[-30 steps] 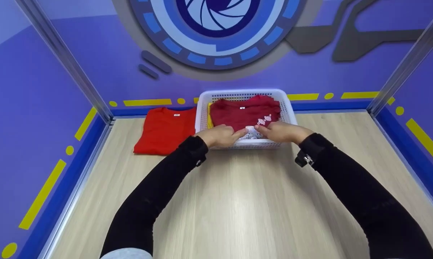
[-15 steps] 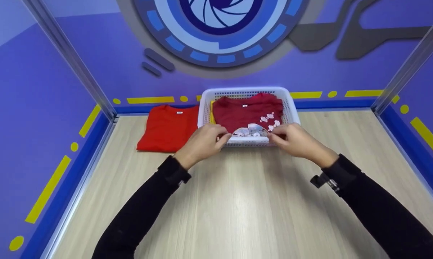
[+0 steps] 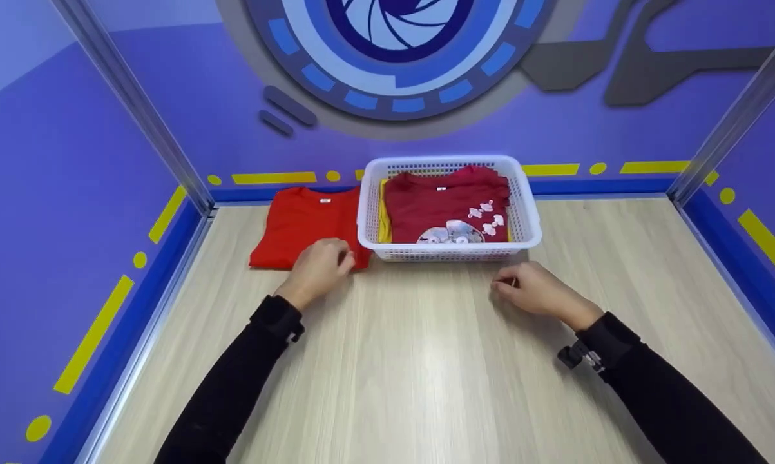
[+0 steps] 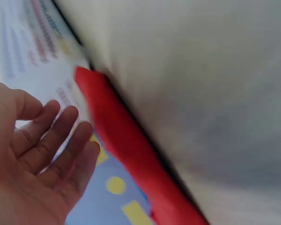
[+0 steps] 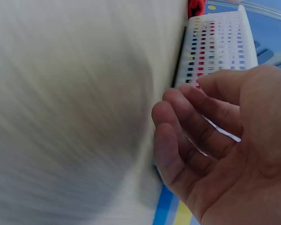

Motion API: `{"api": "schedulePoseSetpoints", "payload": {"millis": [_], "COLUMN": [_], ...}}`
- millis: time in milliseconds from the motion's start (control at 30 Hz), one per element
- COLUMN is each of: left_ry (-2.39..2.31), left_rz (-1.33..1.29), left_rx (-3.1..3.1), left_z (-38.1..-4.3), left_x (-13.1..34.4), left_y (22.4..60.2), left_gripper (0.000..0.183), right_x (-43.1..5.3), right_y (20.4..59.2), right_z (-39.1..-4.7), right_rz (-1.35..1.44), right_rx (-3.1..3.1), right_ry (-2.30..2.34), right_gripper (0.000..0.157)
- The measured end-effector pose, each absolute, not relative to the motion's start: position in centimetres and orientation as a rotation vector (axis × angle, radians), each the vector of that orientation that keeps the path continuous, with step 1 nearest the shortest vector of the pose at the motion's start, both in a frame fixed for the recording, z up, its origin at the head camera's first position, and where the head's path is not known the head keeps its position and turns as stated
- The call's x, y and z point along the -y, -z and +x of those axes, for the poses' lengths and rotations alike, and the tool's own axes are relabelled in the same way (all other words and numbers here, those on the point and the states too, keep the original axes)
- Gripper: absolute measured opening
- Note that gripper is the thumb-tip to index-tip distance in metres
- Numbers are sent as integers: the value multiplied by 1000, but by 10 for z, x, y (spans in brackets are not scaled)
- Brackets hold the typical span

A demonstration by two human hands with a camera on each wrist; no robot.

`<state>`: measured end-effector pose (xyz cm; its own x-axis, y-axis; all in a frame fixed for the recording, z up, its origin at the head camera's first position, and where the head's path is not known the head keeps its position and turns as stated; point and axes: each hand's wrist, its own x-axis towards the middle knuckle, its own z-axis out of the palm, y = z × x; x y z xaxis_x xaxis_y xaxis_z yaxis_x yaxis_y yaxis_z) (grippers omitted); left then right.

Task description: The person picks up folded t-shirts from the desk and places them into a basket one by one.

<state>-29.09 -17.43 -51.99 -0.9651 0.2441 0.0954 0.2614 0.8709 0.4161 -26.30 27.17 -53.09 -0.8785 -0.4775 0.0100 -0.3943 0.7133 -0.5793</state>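
A dark red shirt (image 3: 442, 209) with white flower prints lies folded in the white plastic basket (image 3: 451, 254), over a yellow garment (image 3: 385, 212). Left of the basket a bright red shirt (image 3: 297, 225) is folded flat on the table. My left hand (image 3: 318, 267) overlaps the red shirt's front edge in the head view; its fingers are loosely bent with nothing in them, as the left wrist view also shows. In front of the basket's right corner is my right hand (image 3: 538, 290), its fingers relaxed and curved around empty space.
The wooden table (image 3: 426, 361) reaches toward me. Behind the basket stands a purple-blue back wall (image 3: 335, 148) with a round emblem. Side walls with metal corner posts (image 3: 136, 109) bound the table left and right.
Both hands have let go of the dark red shirt's lower edge and pulled away from the basket, the left to the left, the right toward me. The shirt now lies in the basket.
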Motion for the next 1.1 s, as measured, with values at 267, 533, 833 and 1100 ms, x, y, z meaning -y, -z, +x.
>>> {"api": "schedulePoseSetpoints", "payload": {"millis": [267, 533, 833, 1100], "left_ry": [609, 379, 334, 320], "left_rz": [-232, -175, -129, -175], "left_rx": [3000, 3219, 3354, 3372], "left_z": [-327, -358, -376, -372], "left_x": [204, 208, 218, 218], "left_y": [525, 519, 514, 515], "left_gripper": [24, 41, 47, 52], "right_x": [-270, -268, -264, -267], "right_y": [543, 545, 543, 544], "right_z": [-259, -257, -254, -253], "right_rz": [-642, -677, -718, -731], "right_rx": [-2774, -2764, -2729, -2765], "right_ry": [923, 921, 950, 918], "right_gripper": [16, 17, 15, 16]}}
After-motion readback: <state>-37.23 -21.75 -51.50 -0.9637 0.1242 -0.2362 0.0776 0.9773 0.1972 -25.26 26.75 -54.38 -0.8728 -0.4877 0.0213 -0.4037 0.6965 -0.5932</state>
